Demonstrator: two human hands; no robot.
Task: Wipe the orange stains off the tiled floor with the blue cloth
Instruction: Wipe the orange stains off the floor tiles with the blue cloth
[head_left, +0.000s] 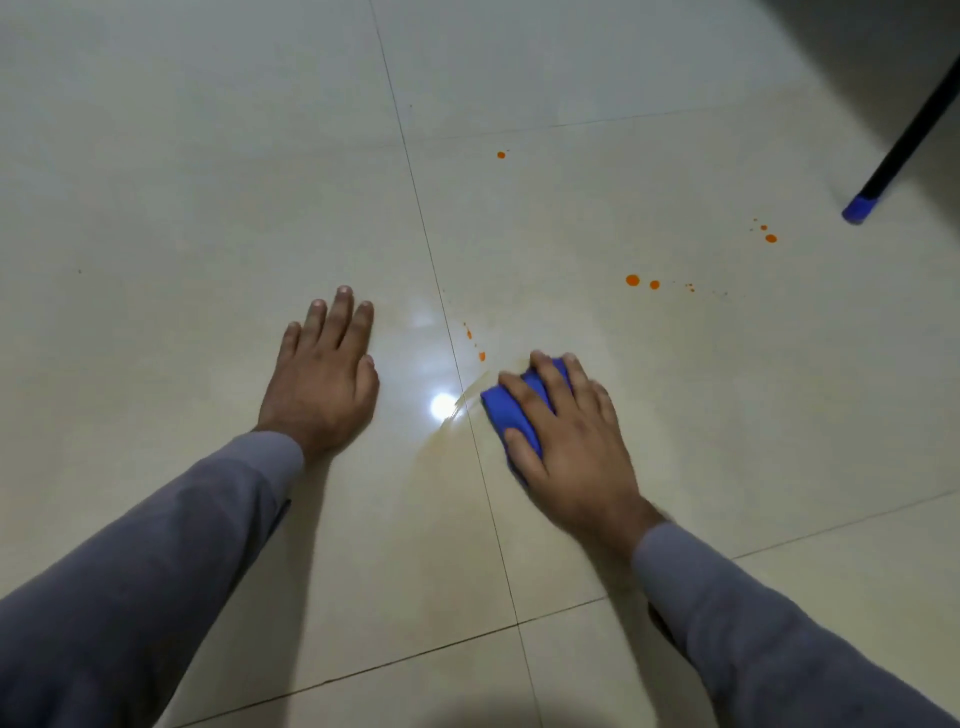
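Grip: right hand (566, 441) is pressing bunched blue cloth (511, 415) flat on tiled floor (208, 182).
Support: left hand (322, 379) is resting spread, empty.
Bearing: nearest orange stains (481, 356) are lying just ahead-left of cloth; larger drops (632, 280) farther ahead-right.

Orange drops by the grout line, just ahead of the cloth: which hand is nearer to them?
Right. The right hand, pressing the blue cloth, sits just right of and below the orange drops; the left hand lies flat farther off, across the grout line.
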